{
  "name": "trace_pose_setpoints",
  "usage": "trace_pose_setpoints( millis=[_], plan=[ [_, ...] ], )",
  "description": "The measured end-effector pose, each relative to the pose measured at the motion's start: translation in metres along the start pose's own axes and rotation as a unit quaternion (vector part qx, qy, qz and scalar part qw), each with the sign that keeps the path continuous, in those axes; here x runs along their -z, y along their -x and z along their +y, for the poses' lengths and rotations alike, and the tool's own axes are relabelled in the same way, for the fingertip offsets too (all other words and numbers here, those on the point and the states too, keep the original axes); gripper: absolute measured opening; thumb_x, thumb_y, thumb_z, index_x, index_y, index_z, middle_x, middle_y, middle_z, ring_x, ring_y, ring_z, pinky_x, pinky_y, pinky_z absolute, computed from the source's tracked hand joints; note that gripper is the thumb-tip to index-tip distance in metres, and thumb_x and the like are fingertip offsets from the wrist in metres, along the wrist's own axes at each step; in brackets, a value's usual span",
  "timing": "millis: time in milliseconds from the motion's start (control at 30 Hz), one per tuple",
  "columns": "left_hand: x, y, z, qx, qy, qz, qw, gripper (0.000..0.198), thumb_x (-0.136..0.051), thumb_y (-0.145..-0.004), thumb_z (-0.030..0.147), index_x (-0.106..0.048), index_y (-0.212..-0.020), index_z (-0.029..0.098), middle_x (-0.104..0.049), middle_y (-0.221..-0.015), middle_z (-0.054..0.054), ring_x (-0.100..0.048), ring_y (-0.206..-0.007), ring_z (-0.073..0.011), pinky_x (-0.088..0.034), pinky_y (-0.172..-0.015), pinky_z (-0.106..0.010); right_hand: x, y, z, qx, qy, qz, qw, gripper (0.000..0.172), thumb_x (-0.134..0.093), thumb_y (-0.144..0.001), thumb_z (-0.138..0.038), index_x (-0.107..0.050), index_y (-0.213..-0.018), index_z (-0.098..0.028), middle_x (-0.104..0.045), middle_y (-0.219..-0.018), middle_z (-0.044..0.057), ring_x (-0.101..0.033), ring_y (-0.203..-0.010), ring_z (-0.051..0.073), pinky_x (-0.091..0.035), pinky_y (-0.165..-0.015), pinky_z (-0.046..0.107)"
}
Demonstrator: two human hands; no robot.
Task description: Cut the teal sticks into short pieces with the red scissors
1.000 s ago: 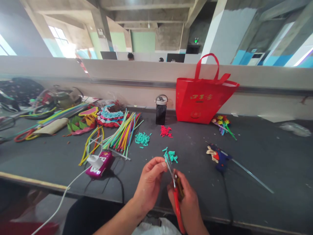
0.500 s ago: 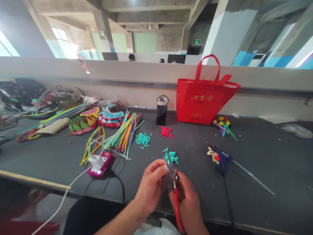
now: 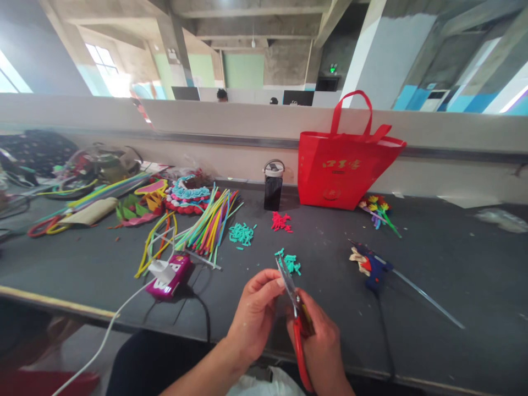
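Note:
My right hand [image 3: 319, 341] is wrapped round the red-handled scissors [image 3: 300, 344], whose blades point up and away from me, close to my left fingertips. My left hand [image 3: 258, 316] is closed in a pinch of thumb and forefinger beside the blades; whatever it holds is too small or hidden to name. Just beyond the blade tips lies a pile of short teal pieces [image 3: 292, 265], partly covered by the scissors. Further back are a second pile of teal pieces [image 3: 241, 234] and a small heap of red pieces [image 3: 281, 221].
Left of the piles lies a bundle of coloured pipe cleaners [image 3: 212, 223], near a purple power strip [image 3: 175, 278] with a white plug and cable. A dark bottle [image 3: 273, 190] and a red bag [image 3: 342, 170] stand at the back. A blue glue gun [image 3: 375, 269] lies on the right.
The scissor blades have drawn closer together, from slightly parted to nearly closed. Both hands stay in almost the same place.

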State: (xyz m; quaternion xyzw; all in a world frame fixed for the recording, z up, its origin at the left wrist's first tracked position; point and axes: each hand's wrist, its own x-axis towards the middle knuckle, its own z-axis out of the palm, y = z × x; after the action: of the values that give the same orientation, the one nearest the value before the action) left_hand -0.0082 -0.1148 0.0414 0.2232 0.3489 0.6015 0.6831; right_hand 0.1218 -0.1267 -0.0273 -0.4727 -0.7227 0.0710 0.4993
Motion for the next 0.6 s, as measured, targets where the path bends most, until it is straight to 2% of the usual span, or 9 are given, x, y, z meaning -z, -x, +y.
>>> trace_pose_setpoints(
  millis=[167, 333, 433, 600],
  plan=[
    [-0.001, -0.001, 0.0, 0.0, -0.005, -0.002, 1.0, 0.008, -0.074, -0.074, 0.021, -0.068, -0.074, 0.015, -0.059, -0.069, 0.001, -0.05, -0.067, -0.0104, -0.039, -0.069, -0.023, -0.002, 0.002, 0.0, -0.014, -0.011, 0.01, 1.0, 0.034, -0.052, -0.082, -0.015, -0.062, -0.114, -0.017, -0.076, -0.092, 0.005, -0.073, -0.074, 0.016, -0.058, -0.067, 0.023],
    [0.0, -0.004, 0.0, -0.026, 0.005, -0.03, 0.999, 0.007, -0.07, -0.078, 0.021, -0.067, -0.075, 0.015, -0.056, -0.067, 0.001, -0.049, -0.069, -0.0121, -0.039, -0.073, -0.025, 0.0, 0.0, 0.003, -0.126, -0.052, -0.008, 0.991, 0.026, -0.057, -0.086, -0.028, -0.066, -0.108, -0.017, -0.077, -0.09, 0.004, -0.073, -0.07, 0.016, -0.057, -0.063, 0.021],
    [0.007, -0.012, 0.005, -0.036, 0.003, -0.044, 0.998, 0.009, -0.067, -0.081, 0.021, -0.067, -0.076, 0.015, -0.055, -0.068, 0.0, -0.05, -0.07, -0.0127, -0.039, -0.075, -0.026, 0.005, 0.0, 0.009, -0.176, -0.071, -0.021, 0.982, 0.029, -0.06, -0.086, -0.036, -0.068, -0.107, -0.018, -0.076, -0.093, 0.005, -0.073, -0.076, 0.018, -0.057, -0.069, 0.024],
    [0.025, -0.029, 0.018, -0.028, -0.02, -0.048, 0.998, 0.012, -0.069, -0.081, 0.024, -0.066, -0.075, 0.013, -0.053, -0.068, 0.0, -0.049, -0.068, -0.0116, -0.04, -0.072, -0.026, 0.009, 0.006, 0.021, -0.197, -0.064, -0.028, 0.978, 0.033, -0.059, -0.086, -0.041, -0.068, -0.107, -0.016, -0.075, -0.087, 0.005, -0.071, -0.067, 0.017, -0.056, -0.062, 0.023]
  ],
)
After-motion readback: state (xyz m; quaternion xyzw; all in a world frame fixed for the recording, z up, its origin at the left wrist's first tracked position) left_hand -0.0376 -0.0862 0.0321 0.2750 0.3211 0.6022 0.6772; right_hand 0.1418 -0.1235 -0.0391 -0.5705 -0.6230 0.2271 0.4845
